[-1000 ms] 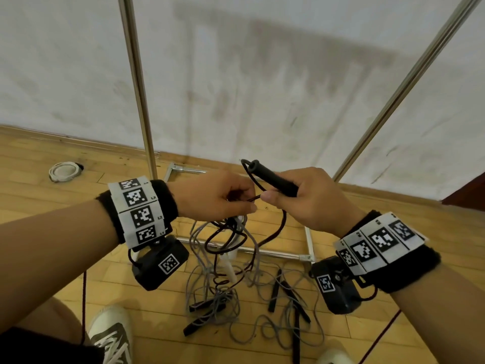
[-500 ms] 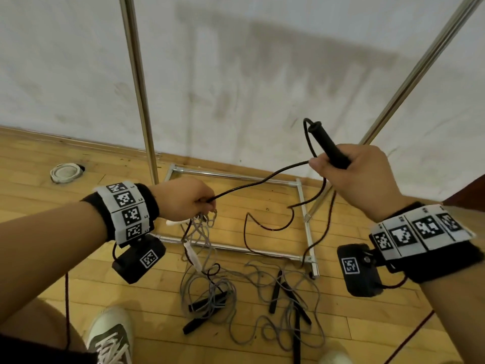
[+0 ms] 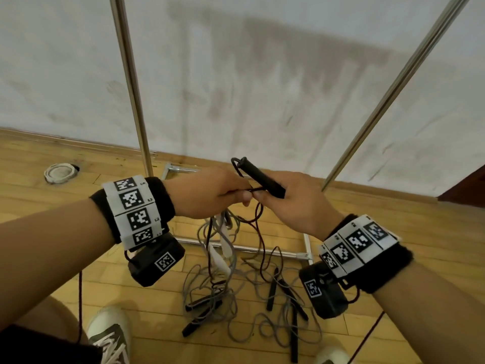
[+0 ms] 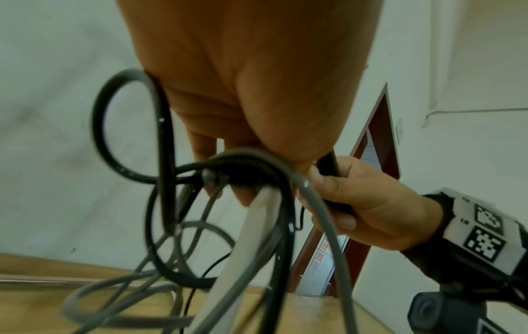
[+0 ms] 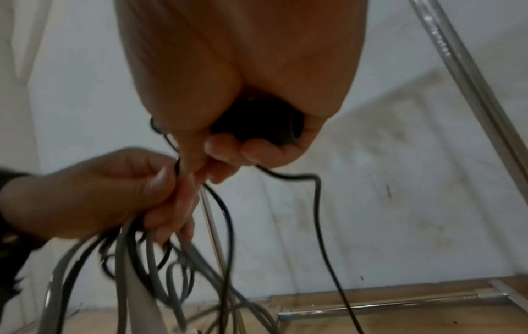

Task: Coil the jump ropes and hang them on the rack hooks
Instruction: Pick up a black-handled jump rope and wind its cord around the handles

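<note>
Wall (image 3: 262, 74): you face a pale, scuffed wall; no writing shows on it.
Floor (image 3: 39, 200): wood boards run to the skirting; bare boards lie open to your left, where a white ring (image 3: 59, 173) sits well apart from the ropes.
Rack (image 3: 130, 82): two chrome uprights rise on either side of your hands, and the base frame (image 3: 262, 249) lies on the floor below them. No hooks are in view.
Rope pile (image 3: 236, 298): grey and black jump ropes lie tangled on the floor just in front of the base frame, black handles among them, between your two shoes.
Left hand (image 3: 210, 195): your fingers curl round a bunch of grey and black cords (image 4: 251, 226) with a white handle (image 4: 243, 253) hanging among them; thumb and forefinger pinch the black rope (image 3: 258, 232).
Right hand (image 3: 296, 203): you grip the black handle (image 3: 259, 177), tilted up and to the left, while your fingertips touch your left thumb at the same black rope.
Labels: your wristbands (image 3: 133, 208) and wrist cameras carry square black-and-white coded tags; no brand name can be read.
</note>
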